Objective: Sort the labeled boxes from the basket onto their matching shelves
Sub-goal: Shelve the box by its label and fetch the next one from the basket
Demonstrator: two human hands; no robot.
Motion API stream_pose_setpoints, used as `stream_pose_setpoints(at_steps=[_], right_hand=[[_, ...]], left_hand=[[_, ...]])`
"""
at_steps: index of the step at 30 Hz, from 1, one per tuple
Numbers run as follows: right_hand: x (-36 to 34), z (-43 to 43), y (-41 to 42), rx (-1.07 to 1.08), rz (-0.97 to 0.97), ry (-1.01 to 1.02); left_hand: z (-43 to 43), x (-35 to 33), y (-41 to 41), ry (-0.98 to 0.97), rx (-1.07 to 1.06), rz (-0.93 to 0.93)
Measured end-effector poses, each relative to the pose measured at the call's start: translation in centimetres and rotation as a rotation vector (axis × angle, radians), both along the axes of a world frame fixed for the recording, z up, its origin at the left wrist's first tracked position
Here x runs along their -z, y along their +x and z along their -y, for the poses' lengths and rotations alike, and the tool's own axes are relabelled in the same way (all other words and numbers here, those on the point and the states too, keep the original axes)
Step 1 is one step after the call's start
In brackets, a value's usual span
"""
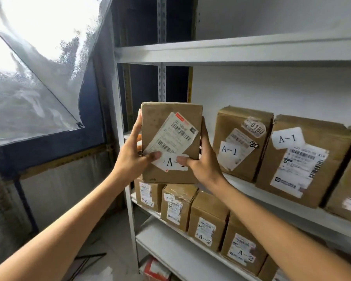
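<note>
We're holding the cardboard box (170, 138) up w/ both hands, in the air in front of the left end of the A-1 shelf (272, 201), not yet resting on it. The left hand (134, 153) is gripping the left edge, fingers going round the back and thumb on the front. The right hand (203, 159) is gripping the right edge the same way, its thumb lying over the white tag. That tag is showing "A-" and the thumb is hiding most of the digit, prob a 1 but we can't confirm. Its shipping label is showing barcodes and a red strip, small print too blurry. On the shelf, the near box (241, 142) and the big box (304, 159) are both showing "A-1", the near one also wearing a "0180" sticker plus a scribbled 80. One level down, the lower boxes (178, 207) are reading "A-2". Imo we should be sliding that thumb off to check the digit, then landing the bottom edge in the free spot left of the near box, pushing it back upright w/ tag facing out, letting go only once it's sitting flat. Basket isn't in view btw.
</note>
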State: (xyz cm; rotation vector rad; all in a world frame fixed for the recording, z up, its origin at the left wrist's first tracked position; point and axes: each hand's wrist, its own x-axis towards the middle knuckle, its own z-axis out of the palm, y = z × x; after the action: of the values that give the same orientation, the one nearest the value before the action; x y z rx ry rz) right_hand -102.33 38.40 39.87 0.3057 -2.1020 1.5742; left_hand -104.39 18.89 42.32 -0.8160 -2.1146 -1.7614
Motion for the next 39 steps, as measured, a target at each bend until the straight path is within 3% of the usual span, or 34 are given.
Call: stream_pose_setpoints(at_steps=[11,17,25,35,39], right_hand=[[-0.4,0.7,-8.3,0.288,-0.03,0.032],[1.1,0.4,-10.6,0.374,0.087,0.178],[1.8,-0.1,-11.9,0.502,0.154,0.205],[2.6,2.3,-8.9,0.776,-0.074,0.626],[2.7,1.7,-7.7,0.783,-0.046,0.772]], left_hand=[[-1.4,0.0,-13.1,-0.002,0.206,-0.043],[-3.0,3.1,-17.2,-0.019,0.25,-0.039],[-5.0,3.9,-21.0,-0.096,0.275,-0.043],[-6.7,4.2,-22.1,-0.156,0.287,-0.033],[-8.2,4.0,-21.5,-0.138,0.318,-0.014]])
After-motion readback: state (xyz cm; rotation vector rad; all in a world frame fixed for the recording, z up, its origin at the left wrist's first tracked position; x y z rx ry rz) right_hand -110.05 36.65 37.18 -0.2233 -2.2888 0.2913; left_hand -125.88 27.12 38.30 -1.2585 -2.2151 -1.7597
